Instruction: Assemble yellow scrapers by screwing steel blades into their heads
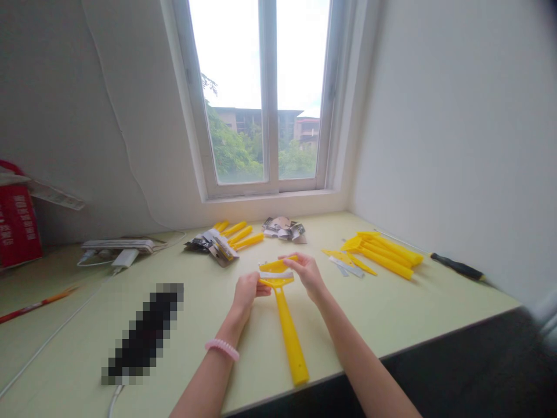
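Both my hands hold the wide head of a yellow plastic scraper [287,337], whose long handle runs down toward the front table edge. A thin metal blade [276,274] sits across the scraper head, partly covered by my fingers. My left hand [248,293] grips the head's left side. My right hand [307,274] pinches its upper right corner. Several yellow scrapers [385,252] lie in a pile to the right, with loose metal blades [346,266] beside them. More yellow handles [239,234] and foil blade packets [213,245] lie at the back.
A black-handled screwdriver [456,267] lies at the right. Another foil packet pile [282,228] sits below the window [261,98]. A power strip [117,245] with cables, a pixelated dark object [143,334], a red-orange pencil [39,305] and a red box [17,223] are at the left.
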`<state>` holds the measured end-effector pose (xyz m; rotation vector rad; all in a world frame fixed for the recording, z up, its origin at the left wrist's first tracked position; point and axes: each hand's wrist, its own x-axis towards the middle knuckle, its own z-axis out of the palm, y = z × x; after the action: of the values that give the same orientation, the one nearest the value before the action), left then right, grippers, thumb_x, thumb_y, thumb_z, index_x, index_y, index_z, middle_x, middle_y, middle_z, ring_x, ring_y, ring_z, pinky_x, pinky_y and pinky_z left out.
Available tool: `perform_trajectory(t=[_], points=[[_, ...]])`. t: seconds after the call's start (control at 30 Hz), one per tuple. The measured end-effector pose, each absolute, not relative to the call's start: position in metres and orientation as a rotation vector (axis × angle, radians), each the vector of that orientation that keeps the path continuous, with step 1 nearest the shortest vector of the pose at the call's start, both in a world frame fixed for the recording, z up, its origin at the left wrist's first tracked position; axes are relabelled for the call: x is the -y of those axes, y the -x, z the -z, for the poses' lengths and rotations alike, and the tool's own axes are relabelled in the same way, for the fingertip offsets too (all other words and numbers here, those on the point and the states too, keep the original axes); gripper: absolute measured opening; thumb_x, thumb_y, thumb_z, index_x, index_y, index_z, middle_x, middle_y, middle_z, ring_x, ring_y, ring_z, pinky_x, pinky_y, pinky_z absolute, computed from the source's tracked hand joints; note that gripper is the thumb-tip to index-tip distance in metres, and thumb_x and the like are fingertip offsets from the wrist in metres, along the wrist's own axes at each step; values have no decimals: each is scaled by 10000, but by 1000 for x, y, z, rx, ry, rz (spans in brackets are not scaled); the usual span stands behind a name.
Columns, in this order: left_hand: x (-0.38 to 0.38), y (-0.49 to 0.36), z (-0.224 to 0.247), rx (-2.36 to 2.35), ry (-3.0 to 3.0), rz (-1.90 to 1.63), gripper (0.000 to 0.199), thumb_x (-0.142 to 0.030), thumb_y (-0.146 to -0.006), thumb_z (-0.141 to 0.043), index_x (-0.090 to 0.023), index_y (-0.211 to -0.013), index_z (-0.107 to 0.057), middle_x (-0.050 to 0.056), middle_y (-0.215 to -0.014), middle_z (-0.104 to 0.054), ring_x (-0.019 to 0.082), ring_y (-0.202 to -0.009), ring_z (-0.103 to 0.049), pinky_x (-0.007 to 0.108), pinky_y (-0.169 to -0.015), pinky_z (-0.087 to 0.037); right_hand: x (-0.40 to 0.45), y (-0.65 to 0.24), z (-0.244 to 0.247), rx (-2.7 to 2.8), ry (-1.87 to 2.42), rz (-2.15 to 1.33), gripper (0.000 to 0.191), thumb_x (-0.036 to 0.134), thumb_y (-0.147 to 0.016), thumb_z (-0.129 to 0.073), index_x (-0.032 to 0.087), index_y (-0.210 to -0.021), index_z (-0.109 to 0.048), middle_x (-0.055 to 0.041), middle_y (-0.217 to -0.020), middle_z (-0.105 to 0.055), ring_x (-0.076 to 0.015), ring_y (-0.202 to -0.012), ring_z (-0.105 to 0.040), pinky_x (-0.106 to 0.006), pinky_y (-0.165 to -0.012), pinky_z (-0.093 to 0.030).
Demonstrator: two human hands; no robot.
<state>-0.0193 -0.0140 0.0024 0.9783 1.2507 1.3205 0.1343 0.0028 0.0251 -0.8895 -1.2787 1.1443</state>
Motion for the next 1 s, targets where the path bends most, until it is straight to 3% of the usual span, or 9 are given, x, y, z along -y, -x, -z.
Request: perform_trajectory(t=[0.07, 0.17, 0.4, 1.0], points=[[15, 19, -3, -1239, -978, -1328, 209, -146, -695, -448, -40, -740, -623, 98, -567, -653, 154, -442, -600, 272, -485, -518, -1, -136, -23, 1274, 918, -1167, 274, 365, -577, -682, 168, -768, -685, -52, -893, -675, -202, -854, -590, -308, -789, -406], [15, 20, -4, -1218, -974, -1333, 213, -161, -688, -469, -43, -747, -636, 96, -576, -655, 154, -456, -603, 271, -496, -520, -1, -137, -18, 1208, 989, -1234, 317, 369, -538, -714, 153, -769, -694, -59, -859, -680, -217, -874, -582, -320, -812, -393], [14, 24, -3, -1173, -890, -1340, 229, -174, -667, -465, -36, -729, -636, 115, -570, -653, 183, -483, -617, 289, -506, -519, 2, -134, -9, 1113, 1028, -1511, 242, 313, -540, -713, 159, -722, -668, -65, -808, -673, -187, -803, -593, -281, -684, -416], [10, 27, 7, -1047, -818, -1365, 218, -233, -660, -485, -65, -710, -615, 104, -588, -662, 184, -503, -618, 295, -533, -502, -1, -130, -1, 1220, 980, -1336, 286, 328, -497, -740, 143, -690, -637, -44, -640, -654, -161, -602, -599, -265, -529, -462]])
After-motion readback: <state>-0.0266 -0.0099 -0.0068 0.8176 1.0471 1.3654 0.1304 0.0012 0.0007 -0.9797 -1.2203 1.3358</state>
